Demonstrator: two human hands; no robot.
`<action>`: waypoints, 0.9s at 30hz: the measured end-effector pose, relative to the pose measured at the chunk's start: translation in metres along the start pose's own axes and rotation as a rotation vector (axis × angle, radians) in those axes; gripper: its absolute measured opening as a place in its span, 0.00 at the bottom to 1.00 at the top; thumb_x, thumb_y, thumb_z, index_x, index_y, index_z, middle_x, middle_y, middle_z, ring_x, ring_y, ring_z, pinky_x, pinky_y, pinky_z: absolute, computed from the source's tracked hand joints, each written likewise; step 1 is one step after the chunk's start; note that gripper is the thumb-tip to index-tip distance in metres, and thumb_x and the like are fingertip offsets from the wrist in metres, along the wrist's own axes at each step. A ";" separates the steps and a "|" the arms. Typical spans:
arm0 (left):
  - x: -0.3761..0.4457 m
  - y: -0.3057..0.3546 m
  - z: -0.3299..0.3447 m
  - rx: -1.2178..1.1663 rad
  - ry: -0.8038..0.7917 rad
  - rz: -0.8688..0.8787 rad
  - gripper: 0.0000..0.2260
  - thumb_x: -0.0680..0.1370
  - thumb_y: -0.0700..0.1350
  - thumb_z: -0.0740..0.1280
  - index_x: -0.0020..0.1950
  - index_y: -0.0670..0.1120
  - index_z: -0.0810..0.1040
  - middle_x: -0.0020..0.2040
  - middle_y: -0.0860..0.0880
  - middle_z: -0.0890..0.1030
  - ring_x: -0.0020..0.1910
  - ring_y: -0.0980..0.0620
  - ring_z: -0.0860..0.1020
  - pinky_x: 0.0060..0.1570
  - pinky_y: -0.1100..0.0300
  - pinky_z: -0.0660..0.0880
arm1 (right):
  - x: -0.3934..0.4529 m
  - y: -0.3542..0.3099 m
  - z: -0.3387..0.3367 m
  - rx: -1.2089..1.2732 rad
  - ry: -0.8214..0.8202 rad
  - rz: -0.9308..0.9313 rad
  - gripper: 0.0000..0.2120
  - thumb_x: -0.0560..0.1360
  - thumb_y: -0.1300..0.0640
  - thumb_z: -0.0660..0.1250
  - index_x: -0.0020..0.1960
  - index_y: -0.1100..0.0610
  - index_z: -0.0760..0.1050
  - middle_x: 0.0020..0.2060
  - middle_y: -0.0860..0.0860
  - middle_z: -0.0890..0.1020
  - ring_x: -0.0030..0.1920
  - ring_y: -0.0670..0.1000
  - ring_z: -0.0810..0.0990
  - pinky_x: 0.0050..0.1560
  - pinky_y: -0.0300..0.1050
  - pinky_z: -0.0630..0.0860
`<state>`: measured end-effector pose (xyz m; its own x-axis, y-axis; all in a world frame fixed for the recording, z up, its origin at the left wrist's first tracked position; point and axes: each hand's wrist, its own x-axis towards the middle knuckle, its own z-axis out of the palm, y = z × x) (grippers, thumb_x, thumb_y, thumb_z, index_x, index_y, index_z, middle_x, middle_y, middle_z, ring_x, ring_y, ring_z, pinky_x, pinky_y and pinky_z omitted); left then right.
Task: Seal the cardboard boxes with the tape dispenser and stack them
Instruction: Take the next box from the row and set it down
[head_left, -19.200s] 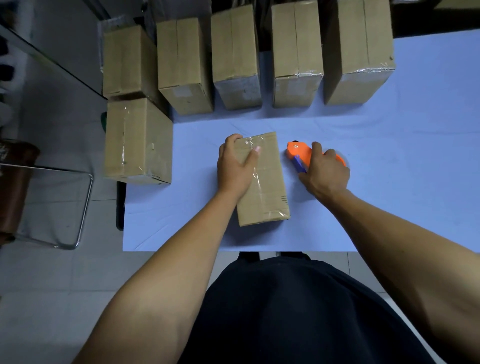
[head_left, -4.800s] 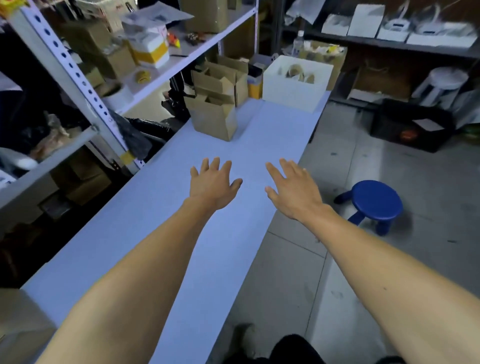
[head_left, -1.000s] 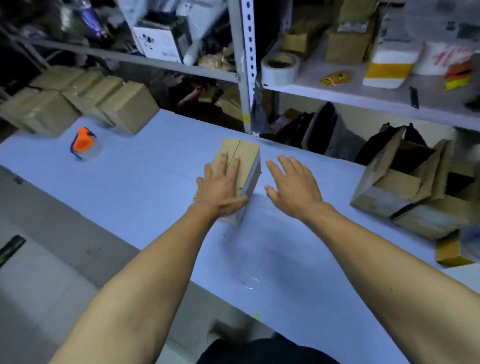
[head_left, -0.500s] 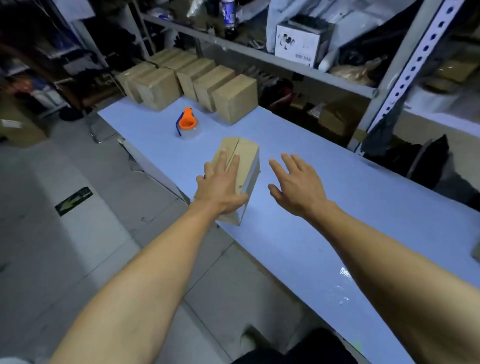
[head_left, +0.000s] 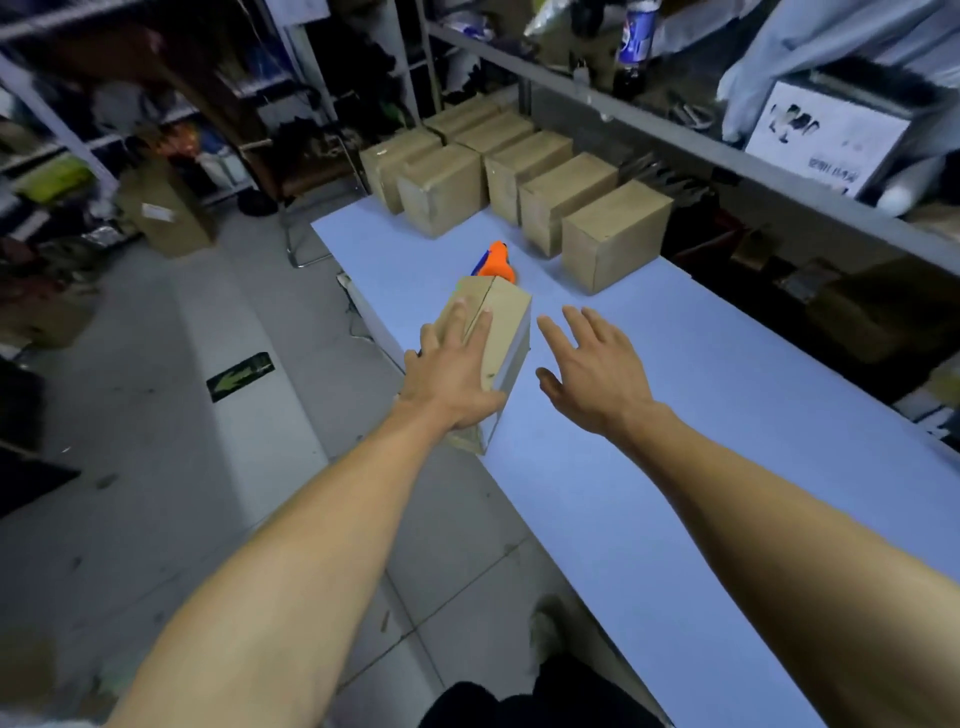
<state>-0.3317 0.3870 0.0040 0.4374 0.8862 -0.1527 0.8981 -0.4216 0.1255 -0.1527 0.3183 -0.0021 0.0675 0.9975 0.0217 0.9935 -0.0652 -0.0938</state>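
Observation:
My left hand (head_left: 452, 379) grips a small cardboard box (head_left: 506, 317) from above, fingers lying along its top and thumb round its right side. The box's top flaps meet at a bare seam, and it hangs over the near left edge of the blue table (head_left: 727, 415). My right hand (head_left: 592, 374) hovers just right of the box, fingers spread, not touching it. The orange tape dispenser (head_left: 496, 262) sits on the table right behind the box, partly hidden by it. Several closed boxes (head_left: 613, 234) stand in a row at the table's far end.
A metal shelf rack (head_left: 727, 156) with a white carton and bottles runs along the table's right side. Grey floor lies to the left, with a cardboard box (head_left: 166, 213) and cluttered shelves beyond. A chair frame (head_left: 306, 244) stands by the table's far left corner.
My view has swung left along the table while my left hand carried the box. The dispenser and the row of boxes now lie straight ahead, closer to the held box.

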 end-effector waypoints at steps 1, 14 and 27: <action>0.011 -0.009 -0.006 0.008 0.004 -0.013 0.47 0.72 0.58 0.70 0.81 0.56 0.42 0.81 0.53 0.37 0.75 0.39 0.53 0.68 0.39 0.62 | 0.017 -0.004 -0.002 -0.003 0.003 -0.007 0.31 0.83 0.43 0.56 0.81 0.53 0.52 0.79 0.58 0.56 0.79 0.61 0.53 0.75 0.57 0.58; 0.169 -0.139 -0.044 0.031 -0.007 0.026 0.47 0.72 0.58 0.70 0.81 0.55 0.43 0.81 0.52 0.38 0.73 0.39 0.54 0.65 0.42 0.64 | 0.196 -0.068 0.017 0.015 -0.002 0.059 0.28 0.79 0.46 0.63 0.75 0.54 0.63 0.74 0.57 0.64 0.73 0.62 0.63 0.67 0.60 0.66; 0.337 -0.209 -0.038 0.063 -0.150 0.240 0.46 0.72 0.58 0.70 0.81 0.55 0.43 0.81 0.50 0.39 0.73 0.39 0.55 0.65 0.43 0.66 | 0.326 -0.092 0.075 0.125 -0.080 0.339 0.30 0.78 0.50 0.63 0.77 0.57 0.62 0.73 0.59 0.66 0.70 0.63 0.66 0.62 0.57 0.72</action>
<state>-0.3736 0.7807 -0.0361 0.6355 0.7235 -0.2698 0.7672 -0.6309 0.1154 -0.2292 0.6514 -0.0606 0.3787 0.9191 -0.1090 0.8964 -0.3936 -0.2038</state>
